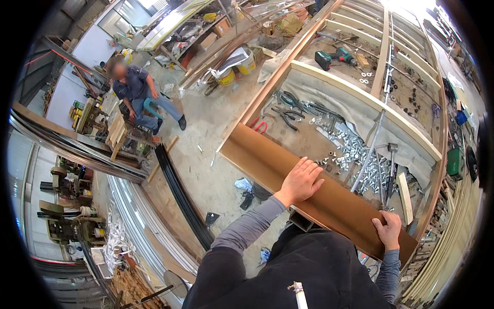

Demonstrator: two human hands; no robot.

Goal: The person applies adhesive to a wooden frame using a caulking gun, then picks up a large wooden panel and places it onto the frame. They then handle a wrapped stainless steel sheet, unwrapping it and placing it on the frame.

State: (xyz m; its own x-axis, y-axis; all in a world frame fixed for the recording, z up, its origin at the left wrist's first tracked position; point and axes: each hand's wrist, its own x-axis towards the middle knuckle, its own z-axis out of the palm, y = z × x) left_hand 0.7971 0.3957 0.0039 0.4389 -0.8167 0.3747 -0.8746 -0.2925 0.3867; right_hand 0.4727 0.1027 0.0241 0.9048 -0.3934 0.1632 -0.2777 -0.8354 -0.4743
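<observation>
A long brown board (267, 165) lies flat along the near edge of a workbench (411, 131), running from upper left to lower right. My left hand (301, 180) rests palm down on the board's middle, fingers spread. My right hand (388, 230) grips the board's near edge toward its right end, fingers curled over it. Beyond the board, a heap of silver bolts and nuts (355, 154) lies on the bench.
Pliers and cutters (288, 110), a green cordless drill (334, 57) and a hammer (392, 165) lie on the bench between pale wooden rails. A person (139, 98) sits at far left. Black strips (180, 193) lie on the floor, with yellow buckets (242, 64) behind.
</observation>
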